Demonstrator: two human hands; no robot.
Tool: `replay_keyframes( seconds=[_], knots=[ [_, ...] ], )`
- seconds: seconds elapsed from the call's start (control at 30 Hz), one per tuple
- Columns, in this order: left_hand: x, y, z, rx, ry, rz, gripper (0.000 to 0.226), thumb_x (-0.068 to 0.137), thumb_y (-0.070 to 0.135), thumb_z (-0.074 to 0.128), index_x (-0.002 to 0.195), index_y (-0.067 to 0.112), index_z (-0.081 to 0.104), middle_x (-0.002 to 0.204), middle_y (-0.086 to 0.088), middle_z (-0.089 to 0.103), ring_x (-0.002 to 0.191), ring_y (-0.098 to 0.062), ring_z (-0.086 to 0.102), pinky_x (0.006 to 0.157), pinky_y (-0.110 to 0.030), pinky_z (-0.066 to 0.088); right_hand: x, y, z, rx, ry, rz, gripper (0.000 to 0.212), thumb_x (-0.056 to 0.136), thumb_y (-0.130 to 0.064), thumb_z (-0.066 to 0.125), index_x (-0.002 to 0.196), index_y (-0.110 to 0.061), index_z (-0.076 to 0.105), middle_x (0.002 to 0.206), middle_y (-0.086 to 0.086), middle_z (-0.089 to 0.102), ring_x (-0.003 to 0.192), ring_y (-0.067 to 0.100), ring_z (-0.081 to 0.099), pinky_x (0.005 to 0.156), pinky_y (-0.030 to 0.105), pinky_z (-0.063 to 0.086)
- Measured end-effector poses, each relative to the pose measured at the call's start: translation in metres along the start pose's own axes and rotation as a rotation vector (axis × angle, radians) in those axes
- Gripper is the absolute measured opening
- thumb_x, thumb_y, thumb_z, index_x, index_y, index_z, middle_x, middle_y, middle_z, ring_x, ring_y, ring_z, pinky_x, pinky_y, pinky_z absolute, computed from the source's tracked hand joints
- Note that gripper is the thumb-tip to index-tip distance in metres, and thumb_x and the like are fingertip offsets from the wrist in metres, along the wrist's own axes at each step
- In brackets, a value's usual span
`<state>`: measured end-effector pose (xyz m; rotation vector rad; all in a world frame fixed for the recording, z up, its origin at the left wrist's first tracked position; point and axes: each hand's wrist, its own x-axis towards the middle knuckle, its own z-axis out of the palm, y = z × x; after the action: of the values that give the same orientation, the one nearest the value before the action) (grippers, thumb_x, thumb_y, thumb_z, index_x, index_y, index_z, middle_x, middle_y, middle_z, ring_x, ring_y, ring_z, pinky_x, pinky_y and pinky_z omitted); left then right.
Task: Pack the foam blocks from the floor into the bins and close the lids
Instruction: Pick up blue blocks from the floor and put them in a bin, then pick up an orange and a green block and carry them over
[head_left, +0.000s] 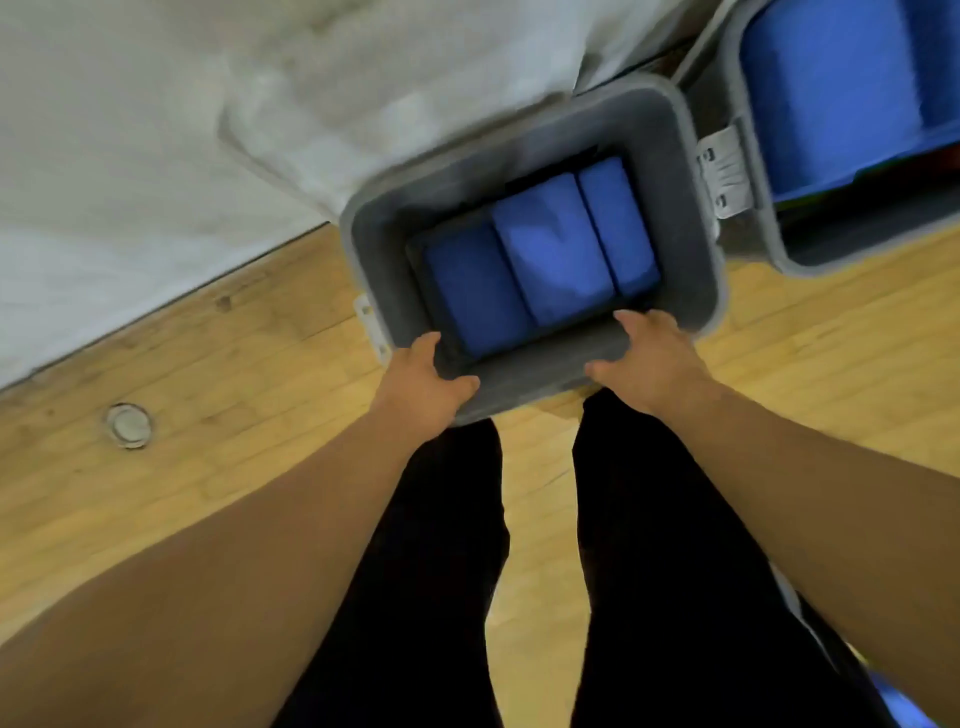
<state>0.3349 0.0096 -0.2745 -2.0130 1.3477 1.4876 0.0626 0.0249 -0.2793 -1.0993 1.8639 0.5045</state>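
Foam blocks, three side by side, lie inside the grey bin, whose near rim your left hand and right hand each clasp, wrapped round the edge. Judge them light and squashy and the plastic rim stiff, so hold at the rim. No lid shows, and the second bin is cut off.
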Motion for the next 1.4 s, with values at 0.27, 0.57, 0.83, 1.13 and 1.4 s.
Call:
replay_keyframes(
  seconds=[0.27,0.57,0.83,1.13,1.4],
  knots=[
    [-0.197,0.065,-0.107,0.413,-0.081,0.248,0.09,0.083,0.056,0.073,0.157,0.024,0.032,0.159,-0.007,0.037,0.141,-0.029,0.042,0.111,-0.043,0.041,-0.233,0.046,-0.041,0.509,0.004,0.214,0.1,0.07,-0.07,0.067,0.155,-0.03,0.032,0.153,0.011,0.039,0.136,0.036,0.044,0.108,0.046,0.044],
    [-0.281,0.127,-0.055,0.789,-0.141,0.385,0.089,0.088,0.057,0.067,0.16,0.023,0.026,0.158,-0.011,0.033,0.138,-0.032,0.044,0.105,-0.039,0.04,-0.36,0.162,0.017,0.99,0.133,0.464,0.099,0.081,-0.063,0.07,0.16,-0.027,0.023,0.162,0.009,0.03,0.142,0.034,0.038,0.111,0.045,0.041],
    [-0.36,0.19,0.11,0.918,-0.229,0.528,0.085,0.087,0.055,0.068,0.158,0.028,0.028,0.153,-0.006,0.036,0.135,-0.028,0.045,0.108,-0.043,0.044,-0.457,0.277,0.125,1.373,0.093,0.63,0.092,0.087,-0.049,0.074,0.16,-0.021,0.025,0.158,0.012,0.038,0.138,0.032,0.043,0.103,0.037,0.04],
    [-0.419,0.278,0.26,1.049,-0.29,0.661,0.08,0.096,0.045,0.065,0.161,0.024,0.024,0.164,-0.007,0.028,0.146,-0.027,0.034,0.115,-0.038,0.033,-0.483,0.401,0.134,1.607,0.18,0.71,0.087,0.089,-0.045,0.073,0.159,-0.02,0.027,0.142,0.015,0.052,0.123,0.031,0.052,0.091,0.033,0.043],
    [-0.382,0.409,0.344,1.143,-0.302,0.617,0.074,0.093,0.048,0.068,0.155,0.023,0.036,0.153,-0.005,0.047,0.133,-0.025,0.05,0.112,-0.042,0.042,-0.43,0.533,0.038,1.695,0.407,0.65,0.086,0.089,-0.05,0.07,0.159,-0.027,0.027,0.148,0.01,0.048,0.131,0.03,0.05,0.091,0.033,0.042]
  ],
)
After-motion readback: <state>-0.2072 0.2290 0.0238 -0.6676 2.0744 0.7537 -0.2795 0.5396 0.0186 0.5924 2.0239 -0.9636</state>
